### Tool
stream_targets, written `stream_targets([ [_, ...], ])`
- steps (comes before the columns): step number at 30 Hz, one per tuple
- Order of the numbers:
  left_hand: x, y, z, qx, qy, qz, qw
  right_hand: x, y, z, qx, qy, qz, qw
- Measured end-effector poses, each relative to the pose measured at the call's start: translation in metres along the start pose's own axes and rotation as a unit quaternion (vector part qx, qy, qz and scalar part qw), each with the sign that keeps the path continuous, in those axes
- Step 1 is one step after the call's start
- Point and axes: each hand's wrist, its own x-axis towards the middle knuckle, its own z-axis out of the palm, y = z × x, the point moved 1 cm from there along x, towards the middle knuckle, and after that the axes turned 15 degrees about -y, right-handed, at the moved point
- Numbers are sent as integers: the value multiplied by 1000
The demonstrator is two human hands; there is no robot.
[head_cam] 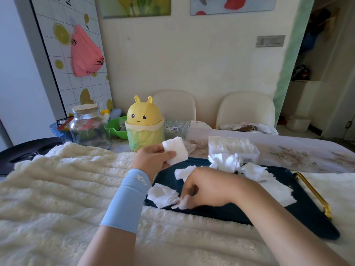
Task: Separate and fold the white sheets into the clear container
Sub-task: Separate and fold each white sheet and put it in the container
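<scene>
L hand [153, 159], R hand [201, 189]: pinched sheets [175, 150]

Light-blue wrist sleeve [128, 198] with white logo; other forearm [269, 212] bare.

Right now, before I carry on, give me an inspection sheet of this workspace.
Surface: cream fluffy blanket on the near side, dark tray on it.
Job's things: clear container at the tray's far edge holds white sheets; loose sheets lie on the tray.
Clutter: yellow bunny bin, glass jar, green bowl.
Hands: left hand holds a folded sheet; right hand pinches a small sheet, blurred.
Cables: nothing seen.
Surroundings: two chairs, pink bag hanging at left.
</scene>
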Motion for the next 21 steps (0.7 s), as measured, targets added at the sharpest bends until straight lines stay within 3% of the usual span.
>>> stream_targets([
  [4, 0, 0, 4, -19, -19, -5, 1000, -5, 10, -17, 132, 108, -82, 982],
  [7, -4, 2, 12, -27, -41, -6, 999, -15, 23, -34, 293, 233, -128, 919],
  [10, -10, 4, 25, -31, -91, -11, 995, -16, 34, -39, 378, 262, -140, 877],
  [14, -14, 5, 35, -66, -146, -14, 987, -12, 40, -39, 389, 265, -112, 875],
  [21, -17, 9, 37, -103, -146, -20, 984, -15, 43, -40, 374, 284, -66, 880],
])
